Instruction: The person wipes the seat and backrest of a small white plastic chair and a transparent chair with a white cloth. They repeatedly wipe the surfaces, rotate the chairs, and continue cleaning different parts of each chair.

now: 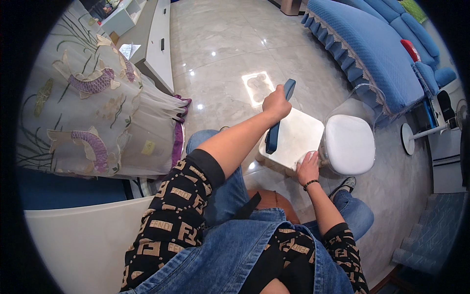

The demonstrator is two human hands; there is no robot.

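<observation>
My left hand (276,104) grips a long, flat dark blue object (273,137) around its upper part. The object slants over a white square-topped stool (295,132), and my fingers hide part of it. At the stool's near right corner is my right hand (308,171), with a beaded bracelet on its wrist. Under those fingers shows a small white thing (304,158), perhaps a cloth, pressed against the corner. Beside the stool, on the right, stands a clear chair with a white padded seat (350,144).
Below my lap shows a brown seat (275,198). An embroidered sheer curtain (110,110) hangs at left, before a white drawer cabinet (159,47). At right are a blue-covered sofa (371,55) and a white stand with a round base (407,139). Glossy tiles (220,62) cover the floor.
</observation>
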